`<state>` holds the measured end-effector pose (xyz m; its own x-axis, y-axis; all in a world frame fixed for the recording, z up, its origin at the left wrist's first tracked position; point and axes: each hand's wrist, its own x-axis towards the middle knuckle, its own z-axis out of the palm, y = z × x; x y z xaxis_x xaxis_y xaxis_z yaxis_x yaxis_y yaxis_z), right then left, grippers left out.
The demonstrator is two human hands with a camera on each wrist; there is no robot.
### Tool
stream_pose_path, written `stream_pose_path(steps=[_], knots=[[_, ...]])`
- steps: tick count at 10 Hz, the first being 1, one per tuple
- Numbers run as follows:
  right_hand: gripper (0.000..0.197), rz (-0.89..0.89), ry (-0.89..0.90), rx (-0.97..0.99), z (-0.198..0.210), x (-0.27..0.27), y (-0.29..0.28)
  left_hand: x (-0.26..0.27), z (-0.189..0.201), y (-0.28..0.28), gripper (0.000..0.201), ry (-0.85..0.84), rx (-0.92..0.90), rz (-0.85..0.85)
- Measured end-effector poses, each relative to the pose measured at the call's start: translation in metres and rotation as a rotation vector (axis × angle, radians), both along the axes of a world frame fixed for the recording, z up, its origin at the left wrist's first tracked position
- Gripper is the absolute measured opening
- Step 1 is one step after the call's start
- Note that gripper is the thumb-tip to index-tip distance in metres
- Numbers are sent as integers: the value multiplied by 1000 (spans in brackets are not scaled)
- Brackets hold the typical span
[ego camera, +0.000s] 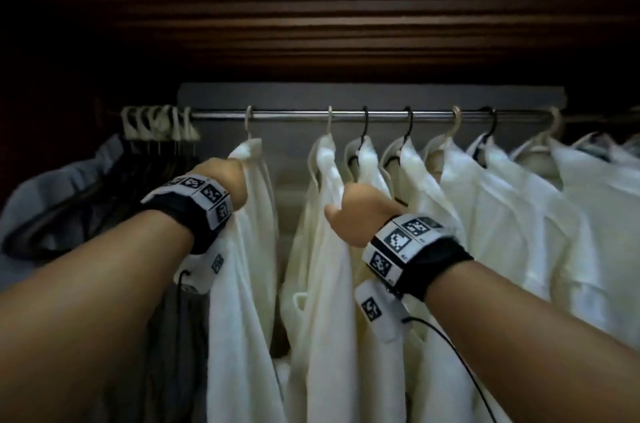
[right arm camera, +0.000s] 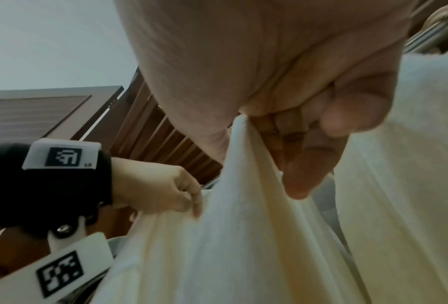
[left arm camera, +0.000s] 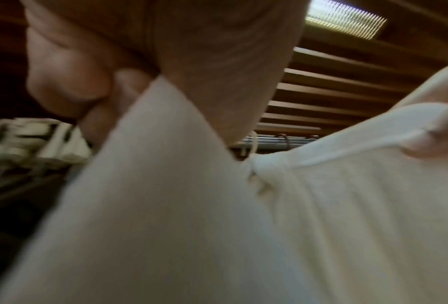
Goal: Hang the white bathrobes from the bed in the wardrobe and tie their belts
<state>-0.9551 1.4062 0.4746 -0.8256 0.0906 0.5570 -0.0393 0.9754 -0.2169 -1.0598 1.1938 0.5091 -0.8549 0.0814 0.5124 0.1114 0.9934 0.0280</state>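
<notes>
Several white bathrobes hang on a metal rail [ego camera: 287, 116] in the wardrobe. My left hand [ego camera: 221, 176] grips the shoulder fabric of the leftmost robe [ego camera: 242, 284], just below its pale hanger hook. The left wrist view shows my left hand [left arm camera: 69, 82] curled over that cloth [left arm camera: 191, 226]. My right hand [ego camera: 353, 211] holds the front edge of the second robe [ego camera: 322, 284]. In the right wrist view its fingers [right arm camera: 308, 133] curl round a fold of cloth [right arm camera: 243, 226], and my left hand [right arm camera: 160, 189] pinches fabric further left. No belt is visible.
A bunch of empty pale hangers [ego camera: 159, 124] crowds the rail's left end above dark garments [ego camera: 69, 214]. More white robes [ego camera: 519, 214] fill the rail to the right. A slatted wooden panel [ego camera: 311, 24] runs overhead. A gap separates the two held robes.
</notes>
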Motion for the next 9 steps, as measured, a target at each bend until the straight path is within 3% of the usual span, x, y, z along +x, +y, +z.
stream_pose_path(steps=[1,2,3,4,5,6,9], knots=[[28,47,-43,-20,8,-1,-5,-3,1,-25,22,5,37,82],[48,102,-60,27,15,0,-17,-3,1,-18,49,-42,185,-41],[38,97,-131,-24,17,-3,-22,15,-3,5,51,-110,300,-270],[49,-38,-189,21,11,2,-25,31,-12,7,50,-57,200,-333],[49,-156,-151,22,12,24,-28,31,-14,-6,45,24,159,-416],[42,-236,-161,39,15,57,-27,41,-13,-13,21,77,120,-510],[27,-466,-155,-59,-40,153,-28,88,-57,-13,26,-6,-94,-677]])
